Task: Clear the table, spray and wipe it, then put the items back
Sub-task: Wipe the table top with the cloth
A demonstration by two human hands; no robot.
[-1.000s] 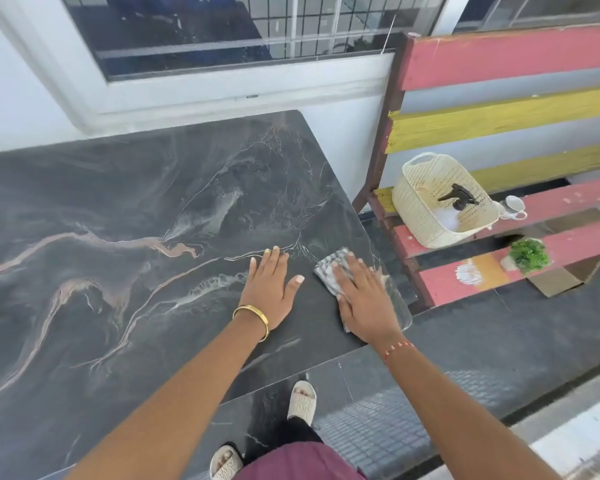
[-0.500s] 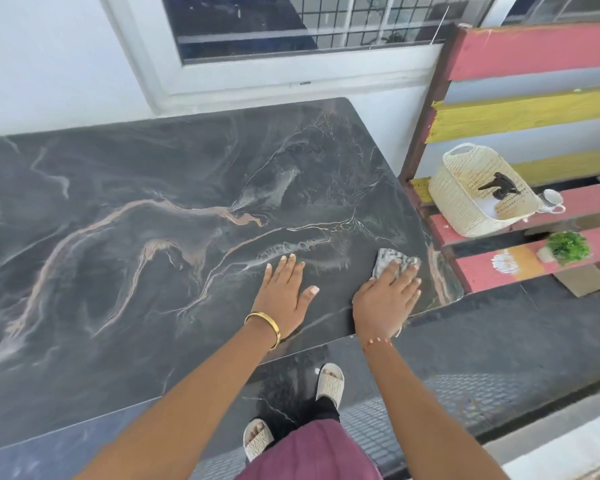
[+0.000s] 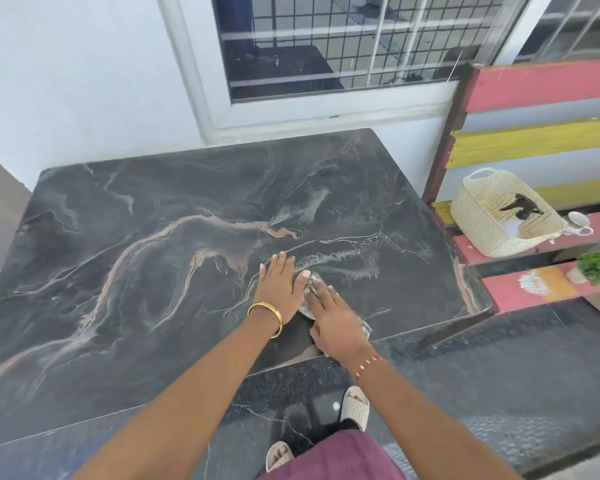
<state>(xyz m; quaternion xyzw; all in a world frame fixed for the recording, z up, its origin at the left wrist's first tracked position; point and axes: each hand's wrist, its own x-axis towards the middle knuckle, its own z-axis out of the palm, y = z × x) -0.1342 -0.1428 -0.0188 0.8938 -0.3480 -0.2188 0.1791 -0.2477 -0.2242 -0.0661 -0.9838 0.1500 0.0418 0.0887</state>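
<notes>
Head view: my right hand (image 3: 336,323), fingers flat on cloth (image 3: 309,299), swept leftward from table (image 3: 153,254) corner, now touching left hand (image 3: 279,284), flat, empty. Wiping mid-pass; items wait on bench (image 3: 551,292).

White wall (image 3: 66,81) fills upper left of frame. White-framed window (image 3: 326,109) at top centre, with a dark grid grille (image 3: 291,39) behind the glass. Second window (image 3: 575,26) at upper right corner. Slatted bench (image 3: 534,147) at right, boards painted pink and yellow, dark brown post. Dark speckled floor (image 3: 499,368) across lower right. Bright, even daylight throughout.
</notes>
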